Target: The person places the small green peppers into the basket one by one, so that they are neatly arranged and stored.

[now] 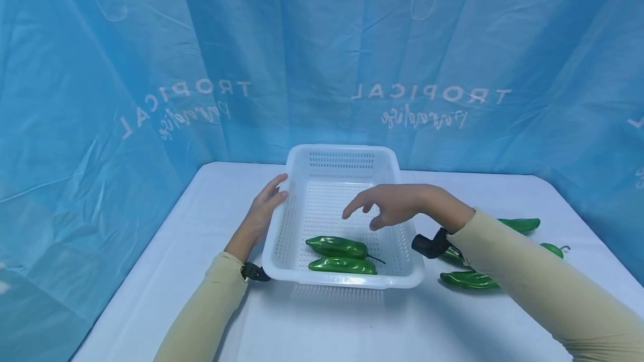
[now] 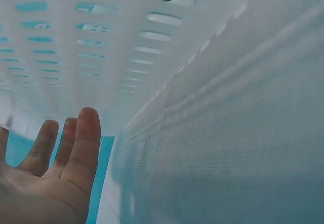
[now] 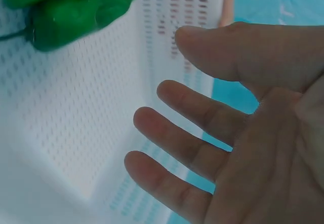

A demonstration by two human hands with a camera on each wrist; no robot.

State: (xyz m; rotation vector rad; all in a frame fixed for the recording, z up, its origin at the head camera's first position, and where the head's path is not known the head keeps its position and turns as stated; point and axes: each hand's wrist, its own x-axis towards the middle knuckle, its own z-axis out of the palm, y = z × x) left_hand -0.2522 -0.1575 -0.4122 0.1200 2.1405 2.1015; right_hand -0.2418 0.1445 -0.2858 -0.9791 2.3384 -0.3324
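A white perforated plastic basket is in the middle of the head view. Two green chili peppers, an upper one and a lower one, lie side by side near its front wall. Against the basket's left side is my left hand, its fingertips right at the rim; the left wrist view shows its fingers extended along the outer wall. Above the basket's right half hovers my right hand, holding nothing, fingers apart and pointing left. In the right wrist view, a pepper lies beyond those fingers.
Several more green peppers lie on the white-covered table to the right, among them a front one and a back one, partly hidden by my right sleeve. A blue printed curtain hangs behind the table.
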